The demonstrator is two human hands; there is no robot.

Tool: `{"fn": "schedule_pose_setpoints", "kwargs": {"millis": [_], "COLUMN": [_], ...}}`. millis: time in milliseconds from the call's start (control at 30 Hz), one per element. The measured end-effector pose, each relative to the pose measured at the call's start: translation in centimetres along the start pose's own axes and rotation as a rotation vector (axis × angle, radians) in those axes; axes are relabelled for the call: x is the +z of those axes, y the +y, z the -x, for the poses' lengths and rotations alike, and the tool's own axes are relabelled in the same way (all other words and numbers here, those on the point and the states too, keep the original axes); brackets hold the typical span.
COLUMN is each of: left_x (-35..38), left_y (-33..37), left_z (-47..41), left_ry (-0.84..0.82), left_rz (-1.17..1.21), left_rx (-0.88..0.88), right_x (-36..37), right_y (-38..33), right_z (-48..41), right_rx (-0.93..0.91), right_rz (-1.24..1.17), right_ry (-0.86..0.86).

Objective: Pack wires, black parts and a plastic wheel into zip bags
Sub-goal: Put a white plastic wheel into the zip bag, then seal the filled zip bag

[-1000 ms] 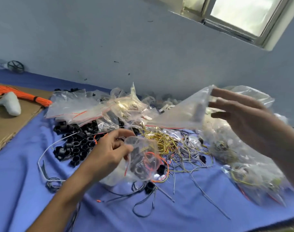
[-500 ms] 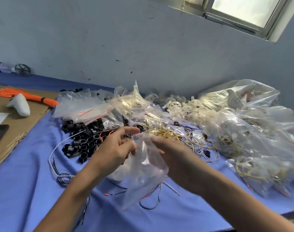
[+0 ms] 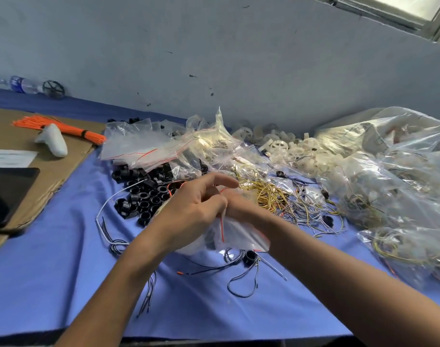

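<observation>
My left hand [image 3: 192,209] and my right hand [image 3: 241,205] meet over the blue table, both gripping a small clear zip bag [image 3: 235,234] with a red seal line. The bag hangs below my fingers; dark parts show dimly through it. My right hand is mostly hidden behind the left hand and the bag. A heap of black parts [image 3: 143,194] lies just left of my hands. Yellow and grey wires [image 3: 271,194] spread to the right. White plastic wheels [image 3: 289,149] are piled at the back.
Empty zip bags [image 3: 143,146] lie behind the black parts. Large filled bags [image 3: 399,176] crowd the right side. Cardboard [image 3: 26,156] at left carries an orange wire bundle [image 3: 63,127], a white controller [image 3: 53,140] and a black phone [image 3: 6,194]. Loose dark wires [image 3: 241,279] trail near the front edge.
My right hand came in from the upper right, where it held up a bag, and joined the left hand on the small zip bag, which now hangs lower. The view tilted down.
</observation>
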State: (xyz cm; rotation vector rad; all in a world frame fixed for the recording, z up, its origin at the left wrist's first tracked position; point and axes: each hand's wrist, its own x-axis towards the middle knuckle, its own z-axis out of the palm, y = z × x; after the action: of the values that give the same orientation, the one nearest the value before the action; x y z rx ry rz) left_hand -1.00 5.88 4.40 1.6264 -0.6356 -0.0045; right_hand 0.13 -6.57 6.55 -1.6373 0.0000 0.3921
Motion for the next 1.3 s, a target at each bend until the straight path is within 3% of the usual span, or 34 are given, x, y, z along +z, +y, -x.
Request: {"fn": "schedule_pose_setpoints", "kwargs": {"millis": [67,133,233,367,400,733,867,1000,1100,1133,1200,1300], "left_x": [-0.6,-1.1,-1.5,-1.4,-1.4,-1.3,-1.3,-1.5,-1.6,-1.8,-2.4,-4.1], "left_y": [-0.2,-0.6,-1.0,-1.1,-1.1,-0.3,0.7,1.9,2.7,2.8,2.9,2.3], "left_z": [0.0,-0.1,-0.4,-0.4,-0.4,0.1,0.1,0.1,0.0,0.0,0.1,0.0], "left_ry": [0.045,0.091,0.146,0.160,0.158,0.131,0.053,0.022,0.057,0.077,0.142,0.268], "left_rz": [-0.024,0.015,0.036,-0.001,-0.010,0.023,0.126,-0.061,-0.100,-0.098,-0.133,-0.089], "left_rx": [-0.003,-0.007,-0.006,-0.014,-0.012,0.018,0.043,0.100,0.132,0.141,0.159,0.130], "right_x": [-0.3,-0.3,-2.0,-2.0,-1.8,-0.1,0.7,0.7,1.6,1.7,1.5,-0.2], "right_y": [-0.8,-1.4,-0.7,0.7,1.0,-0.5,-1.6,-2.5,-2.6,-2.5,-2.9,-4.0], "right_z": [0.8,2.2,5.5,9.8,10.7,2.7,0.9,0.7,0.7,0.7,0.7,1.2], "right_rx": [-0.033,-0.009,-0.085,-0.440,-0.486,-0.317,-0.202,-0.100,-0.106,-0.128,-0.194,-0.313], "right_rz": [0.005,-0.169,-0.189,0.327,0.403,0.897,0.929,0.801,0.368,0.358,0.634,1.239], "right_ry": [-0.041,-0.104,0.043,0.434,0.461,0.040,-0.089,-0.145,-0.225,-0.242,-0.189,-0.094]}}
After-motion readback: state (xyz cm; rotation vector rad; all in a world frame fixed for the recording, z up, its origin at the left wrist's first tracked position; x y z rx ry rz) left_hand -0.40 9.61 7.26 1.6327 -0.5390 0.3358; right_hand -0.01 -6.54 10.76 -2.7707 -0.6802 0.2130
